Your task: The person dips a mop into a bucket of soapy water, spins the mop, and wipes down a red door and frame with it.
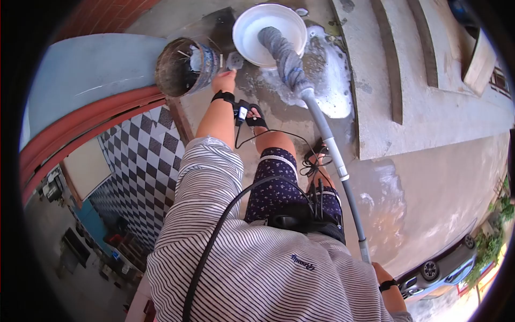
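My left hand (224, 81) is closed on a small clear plastic piece (234, 61), whose exact kind I cannot make out. It is beside a worn bin (203, 80) that has whitish litter inside. Low at the right, my right hand (382, 272) grips the upper end of a mop (328, 137) with a long grey handle; the shirt partly hides the fingers. The mop's twisted grey cloth head dips into a white bucket (240, 40) of pale liquid. Foam (335, 91) lies on the wet floor next to the bucket.
Concrete steps (383, 64) rise at the right. A light blue wall (96, 75) and checkered tiles (142, 145) are at the left. A black cable (201, 268) crosses my body, and a thinner one hangs near my legs. A parked car (440, 271) stands at lower right.
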Available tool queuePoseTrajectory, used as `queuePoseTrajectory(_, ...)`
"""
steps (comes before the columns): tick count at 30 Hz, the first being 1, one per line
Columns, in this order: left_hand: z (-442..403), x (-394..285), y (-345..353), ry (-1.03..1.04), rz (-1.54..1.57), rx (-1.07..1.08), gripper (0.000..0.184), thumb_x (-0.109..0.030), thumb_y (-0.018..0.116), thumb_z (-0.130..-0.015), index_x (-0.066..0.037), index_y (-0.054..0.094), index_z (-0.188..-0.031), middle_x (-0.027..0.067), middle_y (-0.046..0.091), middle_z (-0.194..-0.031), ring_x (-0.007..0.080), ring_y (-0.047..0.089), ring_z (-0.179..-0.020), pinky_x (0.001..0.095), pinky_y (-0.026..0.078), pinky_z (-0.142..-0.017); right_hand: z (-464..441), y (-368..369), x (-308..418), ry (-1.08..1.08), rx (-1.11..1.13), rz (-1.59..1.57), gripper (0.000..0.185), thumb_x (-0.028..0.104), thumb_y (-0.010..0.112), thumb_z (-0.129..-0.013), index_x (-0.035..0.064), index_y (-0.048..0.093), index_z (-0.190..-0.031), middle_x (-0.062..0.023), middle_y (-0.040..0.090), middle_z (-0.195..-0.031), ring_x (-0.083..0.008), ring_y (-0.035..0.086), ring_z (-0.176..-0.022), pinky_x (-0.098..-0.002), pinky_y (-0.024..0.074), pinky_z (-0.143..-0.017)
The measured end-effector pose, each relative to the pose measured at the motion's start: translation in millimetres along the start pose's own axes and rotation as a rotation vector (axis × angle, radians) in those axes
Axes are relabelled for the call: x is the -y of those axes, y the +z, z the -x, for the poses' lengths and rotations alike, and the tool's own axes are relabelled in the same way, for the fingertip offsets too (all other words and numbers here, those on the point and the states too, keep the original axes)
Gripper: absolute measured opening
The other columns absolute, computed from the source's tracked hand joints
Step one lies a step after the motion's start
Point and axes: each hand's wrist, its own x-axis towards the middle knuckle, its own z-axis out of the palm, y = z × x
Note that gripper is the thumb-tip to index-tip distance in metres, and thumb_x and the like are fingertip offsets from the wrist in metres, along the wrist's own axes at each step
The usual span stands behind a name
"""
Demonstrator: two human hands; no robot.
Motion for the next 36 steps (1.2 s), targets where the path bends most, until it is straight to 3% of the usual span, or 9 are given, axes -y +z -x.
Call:
queuePoseTrajectory(3, -49, 32, -58, -0.076, -0.159, -0.147, 0.039, -0.046, 0.070, -0.068, -0.009, 0.070, -0.078, 0.0095, 0.068, -0.081, 0.0242, 0.064, -0.080, 0.0323, 0.048, -0.075, 10, 1, 15, -0.053, -0.030, 0.094, 0.025, 0.023, 0.070, -0.073, 0.0004, 0.063, -0.081, -0.0025, 0.060, -0.068, -0.0126, 0.056, -0.064, -0.0299, 0.0450, -0.062)
queuePoseTrajectory(8, -123, 59, -136, 0.204, -1.120, -0.034, 0.036, -0.033, 0.039, -0.089, -0.011, 0.066, -0.096, 0.0092, 0.065, -0.100, 0.0270, 0.063, -0.091, 0.0372, 0.049, -0.078, -7, -2, -24, 0.040, -0.042, 0.069, 0.026, 0.022, 0.069, -0.072, -0.0007, 0.063, -0.083, -0.0030, 0.061, -0.068, -0.0128, 0.057, -0.064, -0.0301, 0.0456, -0.062)
queuePoseTrajectory(15, -132, 53, -179, 0.307, -1.196, -0.073, 0.035, -0.026, 0.034, -0.092, -0.012, 0.065, -0.099, 0.0087, 0.064, -0.104, 0.0269, 0.063, -0.092, 0.0386, 0.050, -0.076, -6, -5, -54, 0.032, -0.131, 0.223, 0.029, 0.022, 0.069, -0.073, -0.0022, 0.064, -0.089, -0.0032, 0.062, -0.073, -0.0116, 0.054, -0.068, -0.0291, 0.0445, -0.064)
queuePoseTrajectory(17, -149, 83, -168, -0.200, -0.384, -0.142, 0.034, -0.027, 0.033, -0.093, -0.016, 0.064, -0.102, 0.0067, 0.063, -0.106, 0.0255, 0.063, -0.093, 0.0375, 0.050, -0.078, -8, -2, -56, -0.016, -0.138, 0.221, 0.032, 0.023, 0.069, -0.073, -0.0026, 0.064, -0.091, -0.0038, 0.062, -0.075, -0.0115, 0.054, -0.070, -0.0291, 0.0443, -0.066)
queuePoseTrajectory(19, -164, 105, -165, -0.128, -0.501, -0.141, 0.032, -0.031, 0.037, -0.092, -0.020, 0.064, -0.103, 0.0063, 0.063, -0.107, 0.0255, 0.062, -0.094, 0.0372, 0.049, -0.079, -13, -1, -59, -0.031, -0.142, 0.214, 0.033, 0.023, 0.069, -0.073, -0.0029, 0.064, -0.091, -0.0036, 0.062, -0.076, -0.0114, 0.053, -0.071, -0.0291, 0.0444, -0.066)
queuePoseTrajectory(26, -84, -15, -198, -0.545, 0.415, -0.346, 0.027, -0.033, 0.047, -0.085, -0.013, 0.064, -0.088, 0.0071, 0.066, -0.088, 0.0232, 0.063, -0.083, 0.0377, 0.048, -0.065, -26, 3, -64, -0.089, -0.090, 0.162, 0.035, 0.024, 0.069, -0.074, -0.0040, 0.063, -0.093, -0.0031, 0.063, -0.079, -0.0111, 0.053, -0.072, -0.0292, 0.0448, -0.067)
queuePoseTrajectory(29, -186, 87, -199, -0.336, 0.951, -0.217, 0.016, -0.021, 0.047, -0.088, -0.008, 0.056, -0.089, 0.0064, 0.057, -0.076, 0.0183, 0.057, -0.071, 0.0274, 0.048, -0.053, -36, 4, -67, -0.118, -0.076, 0.165, 0.036, 0.024, 0.069, -0.074, -0.0043, 0.063, -0.094, -0.0037, 0.063, -0.079, -0.0113, 0.053, -0.073, -0.0295, 0.0450, -0.068)
queuePoseTrajectory(31, -203, 125, -172, 0.091, 0.343, -0.069, 0.015, -0.022, 0.052, -0.082, -0.009, 0.059, -0.079, 0.0067, 0.061, -0.075, 0.0231, 0.059, -0.069, 0.0307, 0.047, -0.053, -46, 4, -72, -0.128, -0.078, 0.199, 0.035, 0.024, 0.069, -0.074, -0.0042, 0.062, -0.093, -0.0057, 0.064, -0.079, -0.0123, 0.054, -0.072, -0.0303, 0.0454, -0.067)
queuePoseTrajectory(36, 26, -44, -104, -0.492, 0.706, 0.176, 0.015, -0.013, 0.060, -0.079, -0.003, 0.052, -0.084, 0.0085, 0.048, -0.071, 0.0201, 0.053, -0.061, 0.0344, 0.051, -0.055, -73, -4, -90, -0.237, -0.135, 0.301, 0.032, 0.024, 0.067, -0.074, -0.0026, 0.062, -0.091, -0.0119, 0.065, -0.078, -0.0146, 0.056, -0.071, -0.0325, 0.0462, -0.066)
